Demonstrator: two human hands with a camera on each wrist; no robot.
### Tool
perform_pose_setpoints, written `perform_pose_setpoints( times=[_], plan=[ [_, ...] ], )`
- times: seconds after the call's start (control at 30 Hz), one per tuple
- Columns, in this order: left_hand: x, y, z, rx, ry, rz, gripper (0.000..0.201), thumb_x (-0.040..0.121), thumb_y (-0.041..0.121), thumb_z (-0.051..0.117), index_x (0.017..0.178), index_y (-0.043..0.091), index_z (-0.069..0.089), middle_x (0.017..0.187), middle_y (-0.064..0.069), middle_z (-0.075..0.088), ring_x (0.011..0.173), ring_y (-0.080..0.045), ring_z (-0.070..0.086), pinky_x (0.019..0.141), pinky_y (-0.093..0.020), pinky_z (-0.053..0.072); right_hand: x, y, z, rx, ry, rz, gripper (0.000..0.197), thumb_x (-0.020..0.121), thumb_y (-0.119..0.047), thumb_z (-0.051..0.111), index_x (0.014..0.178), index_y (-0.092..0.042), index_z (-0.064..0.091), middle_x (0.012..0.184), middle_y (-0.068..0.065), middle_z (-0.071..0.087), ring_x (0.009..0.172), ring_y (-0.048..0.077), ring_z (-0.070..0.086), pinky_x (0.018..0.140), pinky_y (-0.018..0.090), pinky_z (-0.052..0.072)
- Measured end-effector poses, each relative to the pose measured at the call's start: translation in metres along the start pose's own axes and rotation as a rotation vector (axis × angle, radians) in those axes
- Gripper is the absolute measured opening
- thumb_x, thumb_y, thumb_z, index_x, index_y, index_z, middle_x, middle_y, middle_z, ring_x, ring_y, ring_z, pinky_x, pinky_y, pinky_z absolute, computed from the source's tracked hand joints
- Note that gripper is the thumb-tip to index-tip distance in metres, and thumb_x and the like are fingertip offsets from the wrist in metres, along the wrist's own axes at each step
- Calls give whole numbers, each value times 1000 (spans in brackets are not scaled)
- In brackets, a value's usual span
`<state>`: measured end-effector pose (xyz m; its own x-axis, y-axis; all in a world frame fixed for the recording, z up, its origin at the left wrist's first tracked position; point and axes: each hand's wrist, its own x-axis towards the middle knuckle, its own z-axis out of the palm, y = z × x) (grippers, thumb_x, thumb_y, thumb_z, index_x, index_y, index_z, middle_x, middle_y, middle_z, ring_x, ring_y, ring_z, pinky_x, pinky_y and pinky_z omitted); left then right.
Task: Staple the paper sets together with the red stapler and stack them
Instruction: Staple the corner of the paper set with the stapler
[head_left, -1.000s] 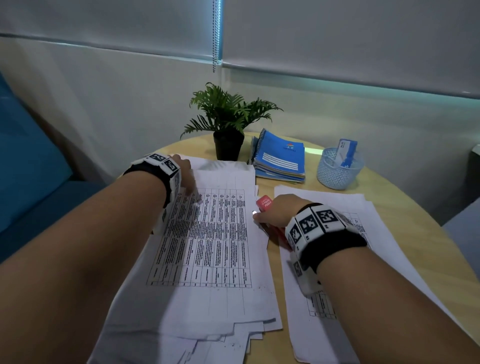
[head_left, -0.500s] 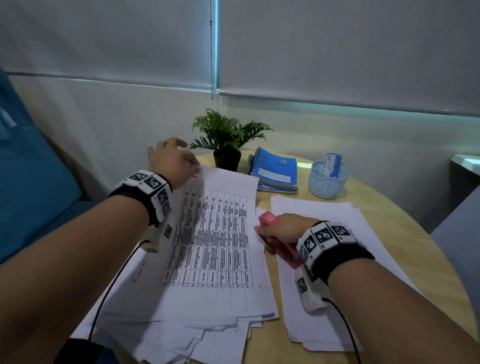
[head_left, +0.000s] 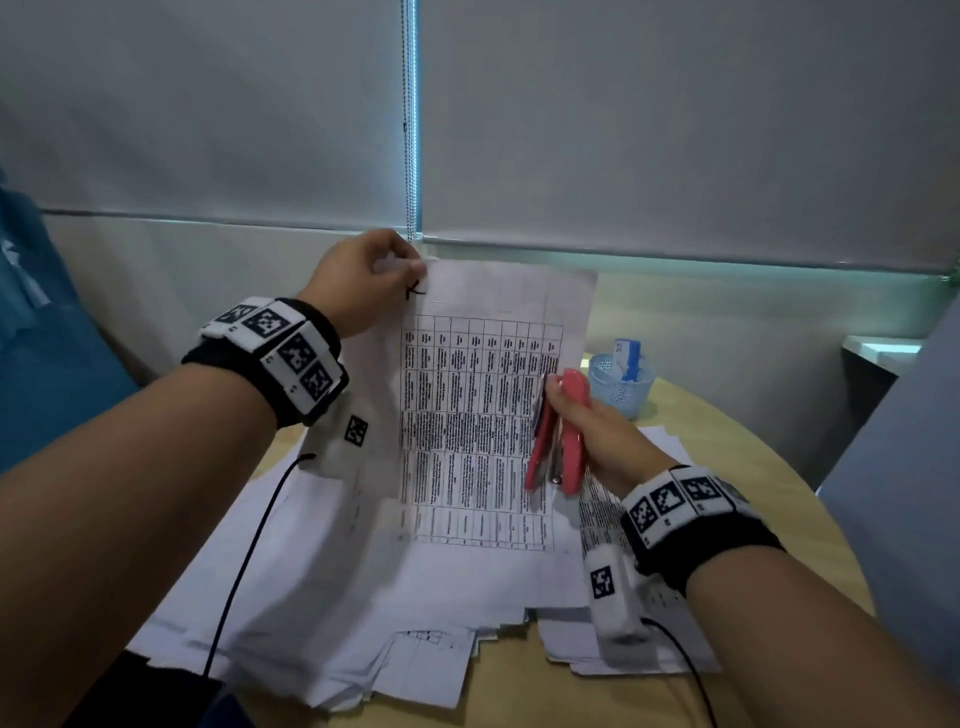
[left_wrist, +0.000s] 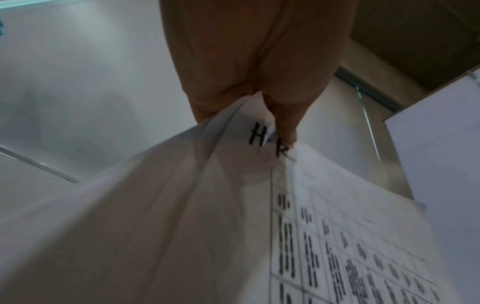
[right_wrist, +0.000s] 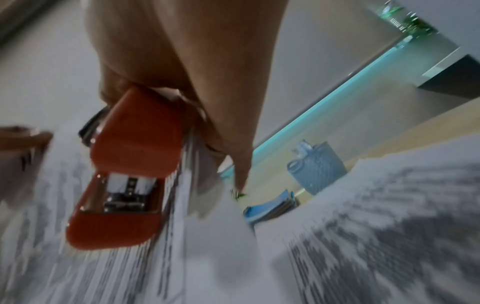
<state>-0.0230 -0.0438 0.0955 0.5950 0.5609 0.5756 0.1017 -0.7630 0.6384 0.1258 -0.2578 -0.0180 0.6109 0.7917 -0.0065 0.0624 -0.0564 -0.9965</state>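
Note:
My left hand (head_left: 374, 280) pinches the top left corner of a paper set (head_left: 483, 415) printed with a table and holds it up off the table. The left wrist view shows that corner (left_wrist: 259, 139), marked "H R", caught between thumb and fingers. My right hand (head_left: 582, 415) grips the red stapler (head_left: 563, 431), raised beside the right edge of the lifted sheets, its nose pointing up. In the right wrist view the stapler (right_wrist: 124, 168) shows its metal underside, blurred. A wide pile of loose papers (head_left: 322, 597) lies under the lifted set. A second paper pile (head_left: 660, 452) lies on the right.
The round wooden table (head_left: 769, 467) carries a pale blue mesh basket (head_left: 621, 384) with a blue-and-white card at the back right. Blue notebooks (right_wrist: 270, 205) and a plant leaf show in the right wrist view. Grey blinds and a wall stand behind; blue seat at left.
My left hand has lifted the top paper set by its corner up off the pile. My right hand has raised the red stapler from the table beside it.

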Motion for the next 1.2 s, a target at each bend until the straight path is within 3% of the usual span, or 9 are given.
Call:
perform_pose_setpoints(
  times=[0.13,0.3,0.43,0.57,0.7,0.9,1.03,1.1,1.2],
  plan=[
    [1,-1,7,173,-140,-69,25,90,6,50,107,15,66,99,0,59,92,-13,53,78,-22,39,-3,-18,-24,-37,45,52,45,83,-51,60,95,-8,61,77,5,68,74,19,64,80,37,51],
    [-20,-19,41,426,-468,-108,28,93,9,46,114,18,62,116,-2,59,95,-14,48,82,-25,39,7,-9,-57,-368,33,243,86,49,-79,72,100,-10,67,94,16,72,89,36,69,91,49,52],
    [-43,-35,77,496,-650,-148,31,92,9,44,117,16,62,122,-4,58,109,-20,53,87,-24,40,0,-3,-59,-830,6,371,80,63,-85,52,103,-17,65,103,6,68,92,21,65,92,36,48],
    [-58,-42,104,534,-779,-129,35,91,4,44,120,15,60,128,-2,57,117,-19,51,90,-20,38,-3,10,-39,-1327,-44,453,94,77,-84,33,130,-9,51,133,17,49,119,31,50,103,40,40],
    [-61,-51,114,505,-786,-141,36,88,1,45,117,13,61,126,-2,58,116,-19,52,92,-22,40,-4,19,-10,-1315,-172,452,72,79,-78,44,109,-14,57,113,8,61,105,27,58,92,37,43],
    [-66,-67,121,515,-768,-178,29,88,7,49,113,15,60,123,-5,59,112,-22,54,87,-25,41,-1,13,23,-1316,-275,338,52,97,-54,40,131,-17,51,131,10,54,124,27,48,99,35,37],
    [-70,-74,117,586,-782,-108,53,84,26,65,133,22,44,148,-6,26,129,-26,39,105,-37,37,11,18,34,-1376,-286,351,48,88,-49,59,116,-10,56,110,7,62,99,24,58,77,30,44],
    [-76,-73,114,659,-868,3,56,85,35,63,137,26,42,154,-4,17,139,-27,25,111,-43,29,11,20,33,-1446,-325,355,42,88,-39,61,118,-10,56,111,6,63,91,21,58,69,27,44],
    [-90,-72,119,718,-1065,87,46,92,35,51,135,17,46,146,-8,31,137,-30,29,109,-39,29,6,17,33,-1519,-386,324,33,96,-29,49,122,-10,50,119,10,59,100,24,58,74,28,44]
  ],
)
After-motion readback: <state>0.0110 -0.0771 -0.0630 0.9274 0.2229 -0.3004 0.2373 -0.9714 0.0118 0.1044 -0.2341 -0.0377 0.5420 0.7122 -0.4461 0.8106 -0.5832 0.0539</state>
